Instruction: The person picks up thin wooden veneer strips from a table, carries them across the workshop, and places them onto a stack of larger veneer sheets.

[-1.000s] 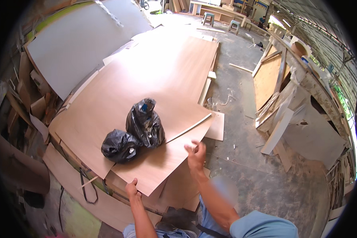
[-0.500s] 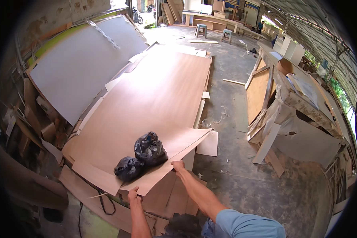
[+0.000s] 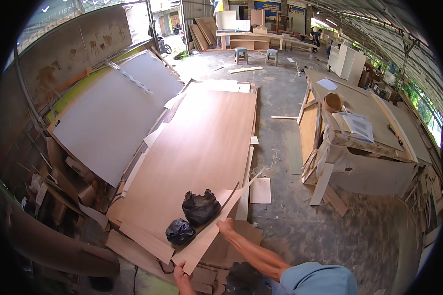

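While bags [image 3: 200,208] crowd held sheet [image 3: 200,247], stools [image 3: 240,51] beyond

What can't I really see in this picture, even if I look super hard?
All in the head view:
- What's inside the black bags: the dark plastic hides it.
- Some of the left hand's fingers: the thin wooden sheet hides them.
- Most of the left forearm: cut off by the bottom edge.
- What the faraway person is doing: too small to tell.
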Action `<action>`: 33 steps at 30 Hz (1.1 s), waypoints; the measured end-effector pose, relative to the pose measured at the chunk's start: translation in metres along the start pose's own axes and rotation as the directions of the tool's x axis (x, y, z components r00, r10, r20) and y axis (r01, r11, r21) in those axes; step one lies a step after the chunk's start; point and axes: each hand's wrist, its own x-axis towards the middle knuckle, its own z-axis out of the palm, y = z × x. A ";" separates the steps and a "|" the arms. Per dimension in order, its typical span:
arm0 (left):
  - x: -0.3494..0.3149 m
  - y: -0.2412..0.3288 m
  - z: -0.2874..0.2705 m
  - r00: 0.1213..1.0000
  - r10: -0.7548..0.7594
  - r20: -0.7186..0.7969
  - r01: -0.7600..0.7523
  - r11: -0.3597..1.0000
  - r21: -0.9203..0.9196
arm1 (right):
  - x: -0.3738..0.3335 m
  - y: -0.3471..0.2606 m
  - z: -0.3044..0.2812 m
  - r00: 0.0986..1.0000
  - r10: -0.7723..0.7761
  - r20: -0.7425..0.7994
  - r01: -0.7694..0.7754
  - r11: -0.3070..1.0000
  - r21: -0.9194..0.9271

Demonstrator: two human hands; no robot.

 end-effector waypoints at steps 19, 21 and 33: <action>-0.139 0.042 0.059 0.944 -0.052 0.327 0.063 0.998 -0.024 | -0.090 -0.138 -0.072 0.997 -0.082 -0.012 0.082 0.988 0.134; -0.171 0.043 0.092 0.930 -0.019 0.367 0.017 1.000 0.010 | -0.087 -0.145 -0.084 0.986 -0.152 -0.067 0.162 0.969 0.186; -0.239 -0.008 0.100 0.845 -0.157 0.511 0.203 0.979 -0.034 | -0.136 -0.189 -0.192 0.942 -0.264 -0.209 0.268 0.963 -0.009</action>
